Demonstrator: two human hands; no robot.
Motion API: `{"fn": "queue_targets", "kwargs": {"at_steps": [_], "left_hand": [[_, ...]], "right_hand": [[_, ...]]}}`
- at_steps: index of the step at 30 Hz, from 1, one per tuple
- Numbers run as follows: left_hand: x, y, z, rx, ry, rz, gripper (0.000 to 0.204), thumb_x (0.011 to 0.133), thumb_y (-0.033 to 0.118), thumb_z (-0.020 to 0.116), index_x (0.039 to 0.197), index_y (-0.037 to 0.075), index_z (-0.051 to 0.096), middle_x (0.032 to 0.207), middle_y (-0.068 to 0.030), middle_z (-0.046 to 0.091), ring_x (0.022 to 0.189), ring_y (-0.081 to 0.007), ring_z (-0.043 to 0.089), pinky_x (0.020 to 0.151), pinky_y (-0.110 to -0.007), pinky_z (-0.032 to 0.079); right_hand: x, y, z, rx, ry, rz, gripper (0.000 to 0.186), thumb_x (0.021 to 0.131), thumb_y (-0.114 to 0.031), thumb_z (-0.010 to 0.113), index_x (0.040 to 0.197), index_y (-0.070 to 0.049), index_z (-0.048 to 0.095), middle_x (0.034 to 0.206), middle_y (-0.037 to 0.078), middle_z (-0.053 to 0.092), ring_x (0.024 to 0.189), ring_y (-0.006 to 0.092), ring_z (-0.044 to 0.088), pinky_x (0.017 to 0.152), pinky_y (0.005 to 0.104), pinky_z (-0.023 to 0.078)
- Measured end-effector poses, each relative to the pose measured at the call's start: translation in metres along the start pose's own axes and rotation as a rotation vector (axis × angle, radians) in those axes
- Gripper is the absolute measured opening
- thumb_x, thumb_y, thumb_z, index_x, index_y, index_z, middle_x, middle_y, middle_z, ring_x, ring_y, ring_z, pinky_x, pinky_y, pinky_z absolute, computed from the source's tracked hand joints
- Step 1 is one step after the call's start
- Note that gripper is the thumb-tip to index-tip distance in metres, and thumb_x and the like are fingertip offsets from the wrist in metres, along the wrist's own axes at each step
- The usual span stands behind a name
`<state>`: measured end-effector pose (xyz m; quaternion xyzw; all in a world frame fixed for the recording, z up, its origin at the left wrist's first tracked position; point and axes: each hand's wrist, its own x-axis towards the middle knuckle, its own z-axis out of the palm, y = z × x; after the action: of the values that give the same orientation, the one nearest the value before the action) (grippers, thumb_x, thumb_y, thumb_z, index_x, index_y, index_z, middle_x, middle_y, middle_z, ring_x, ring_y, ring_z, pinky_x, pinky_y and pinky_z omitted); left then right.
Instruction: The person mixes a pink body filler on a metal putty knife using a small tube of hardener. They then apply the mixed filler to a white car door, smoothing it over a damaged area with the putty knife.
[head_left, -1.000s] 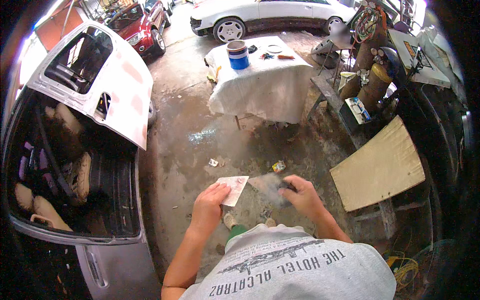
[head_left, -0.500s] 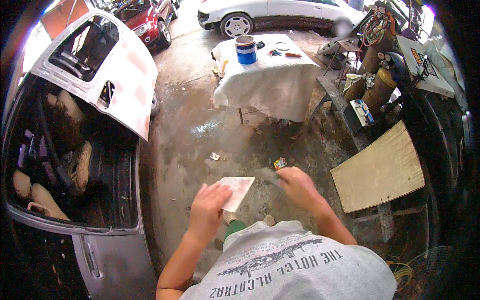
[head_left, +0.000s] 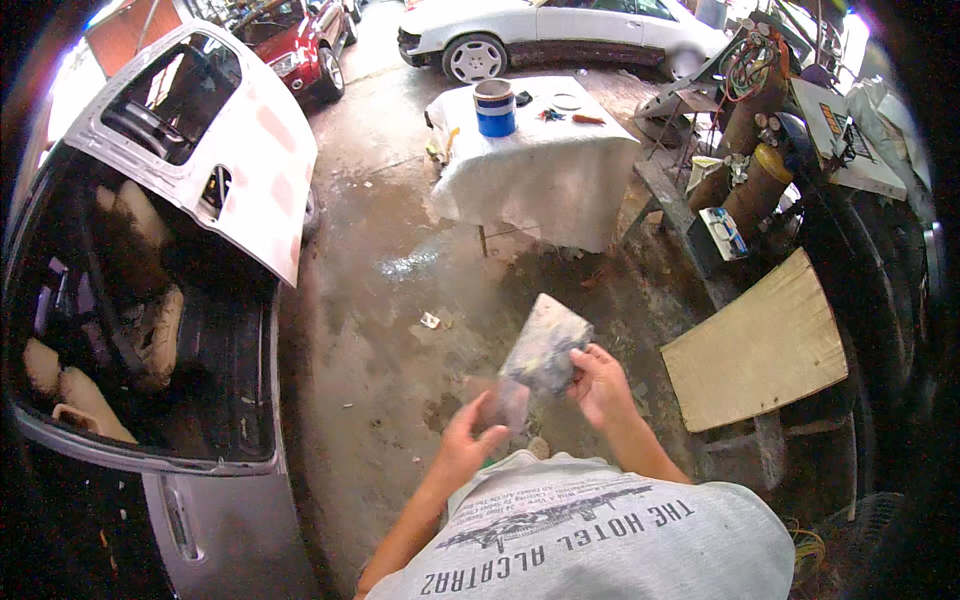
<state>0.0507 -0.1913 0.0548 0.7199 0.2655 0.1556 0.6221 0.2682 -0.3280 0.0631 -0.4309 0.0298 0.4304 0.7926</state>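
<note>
My right hand (head_left: 603, 388) pinches the near right edge of a pale, flat rectangular board (head_left: 543, 340) smeared with dark grey. The board tilts upward over the floor, in front of my body. In my left hand (head_left: 468, 438) is a thin greyish-pink flat spreader (head_left: 508, 404), held between thumb and fingers. Its far edge overlaps the board's lower left corner in the picture; whether the two touch I cannot tell. Motion blurs the spreader slightly.
To the left stands a car body with its white, patchy door (head_left: 270, 150) open. Ahead is a cloth-covered table (head_left: 540, 180) bearing a blue can (head_left: 494, 110) and small tools. Gas cylinders (head_left: 755, 180) and a tan panel (head_left: 760, 350) are at the right. Litter (head_left: 430, 320) lies on the floor.
The board has passed from my left hand to my right, and the spreader from right to left. Both hands have come closer together, and the board's grey-smeared face now shows.
</note>
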Motion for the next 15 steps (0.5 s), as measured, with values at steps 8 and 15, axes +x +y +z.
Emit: {"fn": "queue_targets", "kwargs": {"at_steps": [8, 15], "left_hand": [[0.036, 0.048, 0.017, -0.627, 0.106, -0.228, 0.027, 0.086, 0.01, 0.068, 0.11, -0.003, 0.065, 0.104, -0.0082, 0.068, 0.093, -0.0191, 0.065, 0.084, -0.033, 0.053], [0.023, 0.046, 0.022, -0.935, 0.157, -0.322, 0.035, 0.072, -0.004, 0.066, 0.106, -0.003, 0.064, 0.102, -0.015, 0.068, 0.099, -0.0294, 0.066, 0.088, -0.04, 0.054]], "right_hand": [[-0.036, 0.019, 0.053, -0.229, -0.377, 0.2, 0.033, 0.103, -0.029, 0.055, 0.119, 0.0, 0.061, 0.106, 0.01, 0.07, 0.093, 0.023, 0.069, 0.08, 0.0402, 0.057], [-0.039, 0.02, 0.06, 0.225, -0.27, -0.072, 0.051, 0.105, -0.041, 0.049, 0.143, -0.007, 0.044, 0.141, 0.009, 0.054, 0.13, 0.0246, 0.052, 0.104, 0.0445, 0.044]]}}
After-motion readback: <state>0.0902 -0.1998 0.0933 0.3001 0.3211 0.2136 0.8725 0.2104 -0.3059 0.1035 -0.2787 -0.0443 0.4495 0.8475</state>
